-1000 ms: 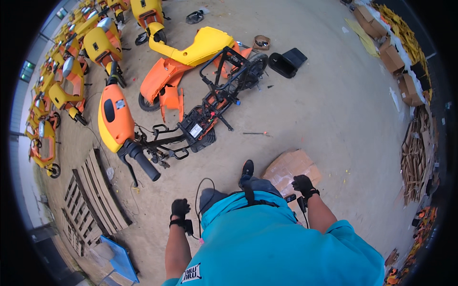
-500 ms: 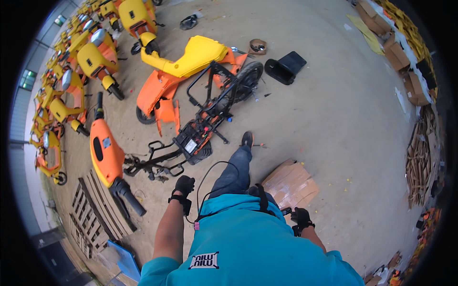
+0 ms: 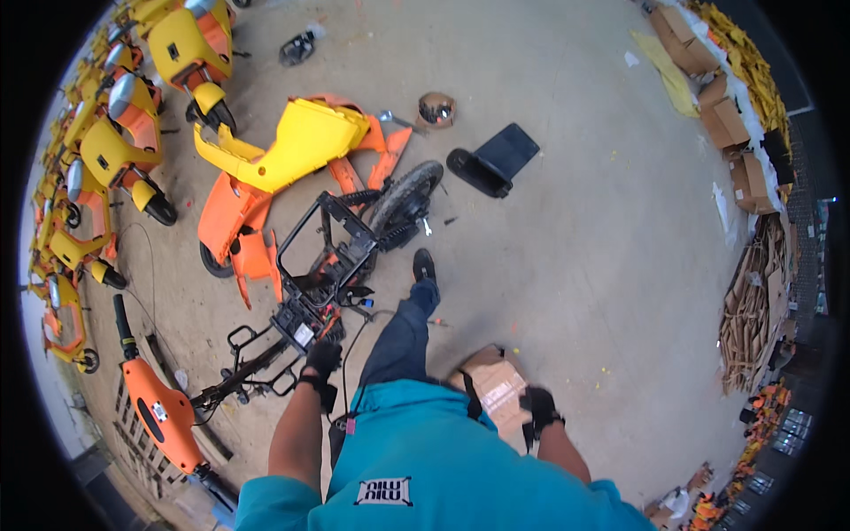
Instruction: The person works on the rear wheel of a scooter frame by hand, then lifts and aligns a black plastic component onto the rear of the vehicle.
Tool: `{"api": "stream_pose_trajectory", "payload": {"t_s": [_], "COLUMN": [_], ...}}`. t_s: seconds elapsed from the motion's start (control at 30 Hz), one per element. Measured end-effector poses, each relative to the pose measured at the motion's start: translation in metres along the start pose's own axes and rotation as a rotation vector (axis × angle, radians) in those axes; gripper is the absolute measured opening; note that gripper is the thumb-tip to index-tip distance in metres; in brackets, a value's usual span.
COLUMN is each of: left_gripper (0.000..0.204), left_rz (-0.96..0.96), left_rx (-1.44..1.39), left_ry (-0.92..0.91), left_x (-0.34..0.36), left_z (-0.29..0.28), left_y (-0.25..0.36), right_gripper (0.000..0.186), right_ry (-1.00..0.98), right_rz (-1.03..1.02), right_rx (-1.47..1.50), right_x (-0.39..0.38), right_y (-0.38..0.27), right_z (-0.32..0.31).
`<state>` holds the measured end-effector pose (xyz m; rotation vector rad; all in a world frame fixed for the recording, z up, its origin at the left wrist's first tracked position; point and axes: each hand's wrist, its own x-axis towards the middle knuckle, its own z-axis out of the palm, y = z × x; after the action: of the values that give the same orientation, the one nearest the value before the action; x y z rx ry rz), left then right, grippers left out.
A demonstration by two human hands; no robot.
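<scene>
My left hand [image 3: 324, 357], in a dark glove, hangs by the bare scooter frame [image 3: 329, 274]. Its fingers are curled and nothing shows in them. Over a brown cardboard piece [image 3: 496, 387] on the floor is my gloved right hand [image 3: 541, 407]; its dark fingers blend together. The frame carries a rear wheel [image 3: 404, 202] at its far end. At its near left end, an orange handlebar cover [image 3: 161, 414] sits with the grips. Yellow and orange body panels [image 3: 297, 146] lie past the frame. A thin dark cable runs near my left hand.
Rows of yellow scooters [image 3: 115, 155] stand at the left. A black seat-like part [image 3: 496, 159] and an open box of small parts [image 3: 436, 110] lie ahead on the floor. A wooden pallet [image 3: 142, 442] is at lower left. Cartons [image 3: 722, 115] and stacked flat cardboard [image 3: 753, 310] line the right.
The frame, panels and handlebar have shifted left and nearer in view. My left hand now appears beside the frame, and my right hand shows against the cardboard.
</scene>
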<state>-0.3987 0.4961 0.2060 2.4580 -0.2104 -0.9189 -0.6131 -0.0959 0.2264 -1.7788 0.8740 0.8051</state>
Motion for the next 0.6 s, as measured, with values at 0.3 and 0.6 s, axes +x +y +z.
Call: {"api": "stream_pose_trajectory", "payload": {"t_s": [0.3,0.6], "left_gripper": [0.022,0.016], "left_rz": [-0.438,-0.820], "left_rx": [-0.823,-1.279], "left_ry": [0.160,0.333], "left_x": [0.111,0.115], "left_z": [-0.125,-0.100], "left_y": [0.133,0.168], "right_gripper": [0.028,0.026], "right_ry": [0.099,-0.012], "right_rz": [-0.048,-0.075], "right_rx": [0.401,-0.025], "right_x": [0.135,0.260], "right_y": [-0.294,-0.447], "right_z": [-0.113,-0.188]}}
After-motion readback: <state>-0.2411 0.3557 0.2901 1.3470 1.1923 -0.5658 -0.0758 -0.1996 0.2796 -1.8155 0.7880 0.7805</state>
